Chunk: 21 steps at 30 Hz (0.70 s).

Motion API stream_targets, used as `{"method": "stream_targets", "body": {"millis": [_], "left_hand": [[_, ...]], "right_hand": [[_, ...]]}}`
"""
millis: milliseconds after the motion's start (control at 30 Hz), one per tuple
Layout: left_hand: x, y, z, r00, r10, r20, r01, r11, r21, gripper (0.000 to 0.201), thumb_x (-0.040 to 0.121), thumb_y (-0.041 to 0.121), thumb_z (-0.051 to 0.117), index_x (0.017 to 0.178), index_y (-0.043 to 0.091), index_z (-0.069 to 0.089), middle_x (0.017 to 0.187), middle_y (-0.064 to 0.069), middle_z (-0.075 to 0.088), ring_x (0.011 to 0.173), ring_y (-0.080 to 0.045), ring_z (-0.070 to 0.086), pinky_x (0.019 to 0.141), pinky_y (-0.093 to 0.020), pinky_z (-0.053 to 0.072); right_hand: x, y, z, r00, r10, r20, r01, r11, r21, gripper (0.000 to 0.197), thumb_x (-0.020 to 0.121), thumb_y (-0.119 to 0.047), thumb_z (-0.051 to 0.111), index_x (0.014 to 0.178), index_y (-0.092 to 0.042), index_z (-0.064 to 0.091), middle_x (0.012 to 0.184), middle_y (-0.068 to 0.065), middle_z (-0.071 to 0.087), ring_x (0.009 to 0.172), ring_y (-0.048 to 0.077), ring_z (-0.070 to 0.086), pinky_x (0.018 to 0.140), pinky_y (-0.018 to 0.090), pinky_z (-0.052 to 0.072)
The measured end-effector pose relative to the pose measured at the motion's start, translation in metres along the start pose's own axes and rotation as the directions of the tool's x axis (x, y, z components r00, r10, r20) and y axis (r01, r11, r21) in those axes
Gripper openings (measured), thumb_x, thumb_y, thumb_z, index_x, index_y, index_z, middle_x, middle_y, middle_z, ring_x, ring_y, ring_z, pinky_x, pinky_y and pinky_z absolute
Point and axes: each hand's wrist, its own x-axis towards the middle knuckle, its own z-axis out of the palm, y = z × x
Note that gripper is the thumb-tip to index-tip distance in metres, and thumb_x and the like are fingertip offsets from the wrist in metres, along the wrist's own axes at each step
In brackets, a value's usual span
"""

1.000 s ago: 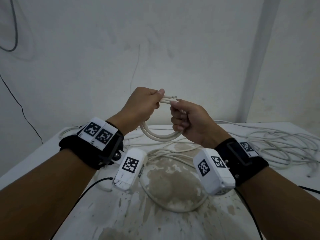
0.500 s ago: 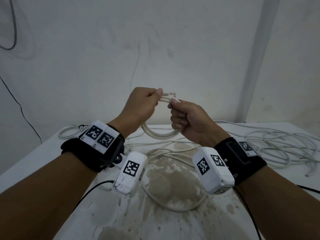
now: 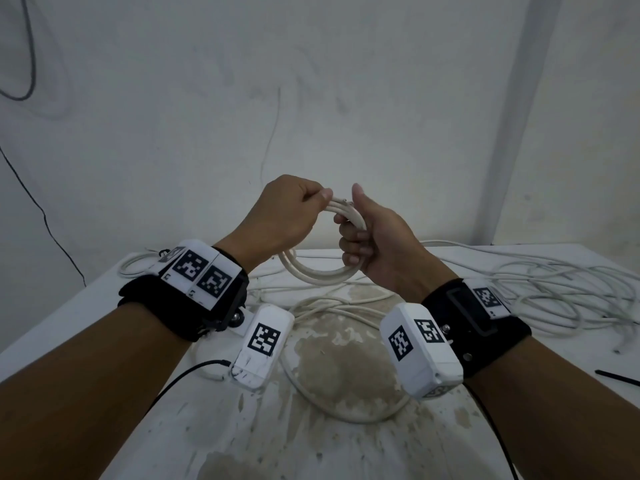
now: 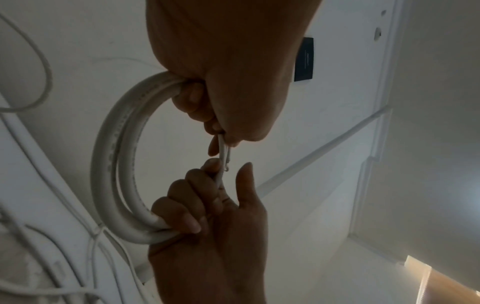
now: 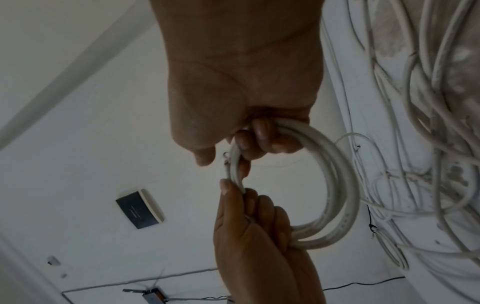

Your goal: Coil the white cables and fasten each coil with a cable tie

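Note:
A small coil of white cable point(image 3: 317, 277) point(image 4: 114, 185) point(image 5: 337, 185) hangs in the air above the table, held by both hands. My left hand point(image 3: 294, 211) point(image 4: 221, 115) pinches the coil's top between thumb and fingers. My right hand point(image 3: 367, 233) point(image 5: 249, 142) has its fingers curled round the coil's right side, thumb raised off it. The cable's cut end point(image 3: 346, 201) point(image 4: 227, 162) point(image 5: 226, 159) with bare wire tips pokes out between the two hands. No cable tie shows on this coil.
A white, stained table point(image 3: 346, 445) lies below. A loose white cable loop point(image 3: 346, 410) rests in its middle. A tangle of white cables point(image 3: 554, 299) point(image 5: 428, 123) covers the right side, another coil point(image 3: 135, 268) the back left. A black strip point(image 3: 616, 377) lies at the right edge.
My right thumb has lifted off the cable and now points up. Both hands with the coil have shifted slightly; the left hand's grip is unchanged.

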Motion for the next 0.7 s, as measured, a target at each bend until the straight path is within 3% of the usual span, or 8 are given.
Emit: {"method": "stream_targets", "body": {"millis": [100,200,233,300,400,533,700], "left_hand": [[-0.002,-0.001,0.002,0.999,0.031,0.038,-0.033,0.998,0.05,0.041,0.102,0.026,0.05,0.077,-0.004,0.061,0.049,0.007,0.034,0.045,-0.008,0.031,0.047,-0.017,0.029],[-0.002,0.0,0.005,0.999,0.02,0.043,-0.022,0.999,0.048,0.036,0.102,0.026,0.049,0.081,0.002,0.067,0.048,0.014,0.052,0.042,-0.004,0.043,0.046,-0.013,0.031],[-0.002,0.002,0.007,0.999,0.018,0.031,-0.019,0.999,0.033,0.031,0.102,0.027,0.05,0.086,0.007,0.068,0.053,0.017,0.06,0.044,0.0,0.048,0.047,-0.011,0.032],[-0.002,0.003,0.01,1.0,-0.019,-0.012,0.018,0.998,-0.053,0.02,0.1,0.029,0.054,0.095,0.014,0.065,0.07,0.009,0.071,0.047,0.005,0.051,0.05,-0.014,0.034],[-0.002,0.004,0.013,0.998,-0.059,-0.032,0.054,0.991,-0.125,0.021,0.098,0.035,0.056,0.093,0.016,0.061,0.077,0.003,0.07,0.049,0.004,0.051,0.056,-0.022,0.035],[-0.002,0.003,0.017,0.997,-0.035,-0.062,0.031,0.997,-0.074,0.019,0.098,0.032,0.057,0.09,0.015,0.059,0.071,0.008,0.064,0.055,0.001,0.05,0.056,-0.019,0.036],[-0.002,0.008,0.03,0.991,-0.059,-0.116,0.039,0.985,-0.17,0.021,0.098,0.035,0.057,0.092,0.015,0.062,0.068,0.007,0.064,0.05,0.003,0.049,0.056,-0.022,0.036]], "right_hand": [[0.0,-0.002,0.003,0.997,0.03,-0.072,-0.037,0.996,-0.087,0.046,0.098,-0.051,0.053,0.075,-0.011,0.058,0.051,-0.005,0.027,0.043,0.011,0.021,0.042,0.024,0.028],[0.0,-0.001,0.005,0.993,-0.005,-0.12,-0.004,0.997,-0.075,0.039,0.099,-0.04,0.055,0.075,-0.01,0.056,0.051,-0.005,0.028,0.041,0.01,0.022,0.04,0.022,0.025],[0.0,0.0,0.005,0.991,-0.019,-0.134,0.01,0.998,-0.067,0.038,0.099,-0.038,0.055,0.075,-0.01,0.055,0.051,-0.005,0.028,0.04,0.009,0.022,0.04,0.022,0.024],[0.001,0.0,0.005,0.988,-0.035,-0.152,0.026,0.998,-0.059,0.037,0.099,-0.037,0.056,0.074,-0.01,0.055,0.05,-0.005,0.028,0.04,0.009,0.022,0.041,0.022,0.022],[0.001,-0.001,0.004,0.986,-0.056,-0.155,0.044,0.996,-0.081,0.037,0.099,-0.038,0.057,0.075,-0.009,0.056,0.051,-0.006,0.027,0.041,0.009,0.022,0.041,0.023,0.022],[0.0,-0.002,0.001,0.988,-0.063,-0.141,0.05,0.994,-0.093,0.038,0.099,-0.039,0.056,0.077,-0.009,0.057,0.051,-0.006,0.027,0.041,0.009,0.023,0.041,0.022,0.023],[-0.006,-0.004,-0.008,0.98,-0.104,-0.171,0.082,0.988,-0.129,0.039,0.099,-0.04,0.055,0.076,-0.009,0.058,0.051,-0.006,0.029,0.041,0.009,0.024,0.041,0.023,0.024]]}}
